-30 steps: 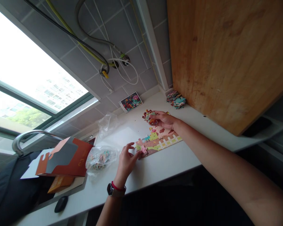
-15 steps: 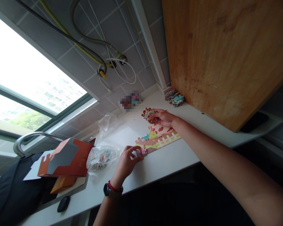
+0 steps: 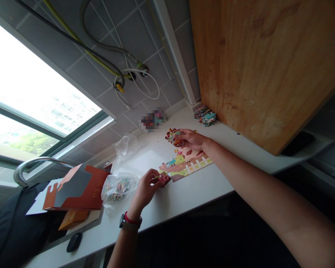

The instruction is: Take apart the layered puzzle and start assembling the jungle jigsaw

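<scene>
My left hand [image 3: 145, 190], with a watch and a red band on the wrist, pinches a reddish-pink jigsaw piece [image 3: 165, 178] just off the near left corner of a partly joined jigsaw puzzle [image 3: 194, 165]. That puzzle lies flat on the white counter and shows a white fence, brown ground and green patches. Above its far edge, my right hand [image 3: 194, 139] is closed around a bunch of loose jigsaw pieces [image 3: 171, 137]. The right forearm crosses over the puzzle's right end and hides part of it.
A stack of jigsaw pieces [image 3: 205, 115] stands by the wooden board [image 3: 262, 67]. At left are a clear bag of pieces [image 3: 118, 189], an orange box [image 3: 83, 188], a black mouse-like object [image 3: 74, 242] and a curved faucet [image 3: 44, 159]. A crumpled plastic bag [image 3: 127, 147] lies near the wall.
My left hand has drawn a pink piece away from the puzzle's near left corner, toward the left. My right hand stays almost in place with its bunch of pieces.
</scene>
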`<action>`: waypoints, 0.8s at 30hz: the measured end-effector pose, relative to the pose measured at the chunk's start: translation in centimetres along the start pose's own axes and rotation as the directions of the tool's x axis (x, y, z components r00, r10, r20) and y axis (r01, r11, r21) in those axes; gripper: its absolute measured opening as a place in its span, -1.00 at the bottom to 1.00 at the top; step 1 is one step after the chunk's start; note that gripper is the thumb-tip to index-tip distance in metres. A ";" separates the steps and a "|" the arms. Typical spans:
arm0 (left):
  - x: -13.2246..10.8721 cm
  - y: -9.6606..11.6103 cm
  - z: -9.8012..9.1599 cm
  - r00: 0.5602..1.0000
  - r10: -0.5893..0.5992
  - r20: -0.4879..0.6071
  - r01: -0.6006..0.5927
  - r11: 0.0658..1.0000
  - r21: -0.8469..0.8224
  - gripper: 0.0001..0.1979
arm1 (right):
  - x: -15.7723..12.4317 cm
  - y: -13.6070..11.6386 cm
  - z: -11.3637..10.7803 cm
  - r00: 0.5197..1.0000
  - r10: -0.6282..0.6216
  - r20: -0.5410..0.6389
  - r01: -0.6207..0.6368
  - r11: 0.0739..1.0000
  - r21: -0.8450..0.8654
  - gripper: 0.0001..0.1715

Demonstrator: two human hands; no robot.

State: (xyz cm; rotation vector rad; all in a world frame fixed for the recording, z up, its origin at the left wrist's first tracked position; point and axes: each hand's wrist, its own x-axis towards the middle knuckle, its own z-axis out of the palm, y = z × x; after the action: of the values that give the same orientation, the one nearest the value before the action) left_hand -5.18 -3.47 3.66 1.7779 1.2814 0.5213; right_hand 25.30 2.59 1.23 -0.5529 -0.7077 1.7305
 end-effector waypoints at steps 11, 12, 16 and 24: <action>4.3 2.2 2.2 0.937 0.028 -0.349 -0.166 0.913 -0.372 -0.33 | -0.8 1.3 1.6 0.949 0.157 0.273 -0.100 0.972 -0.212 -0.36; 4.8 2.4 2.5 0.936 0.039 -0.350 -0.180 0.907 -0.380 -0.32 | -0.7 1.4 1.5 0.960 0.147 0.239 -0.095 0.972 -0.213 -0.36; 5.7 2.7 3.2 0.951 0.059 -0.305 -0.186 0.894 -0.408 -0.44 | -0.7 1.3 1.3 0.955 0.153 0.254 -0.095 0.970 -0.225 -0.40; 5.3 2.0 1.7 0.969 0.133 -0.210 -0.182 0.954 -0.238 -0.39 | -0.8 1.7 1.4 0.944 0.195 0.267 -0.120 0.955 -0.273 -0.39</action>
State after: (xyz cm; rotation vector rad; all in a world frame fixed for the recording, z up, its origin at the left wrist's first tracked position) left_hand -0.78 0.50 3.66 1.6492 1.1449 0.9272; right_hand 23.39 1.22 0.97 -0.5450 -1.1331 1.9078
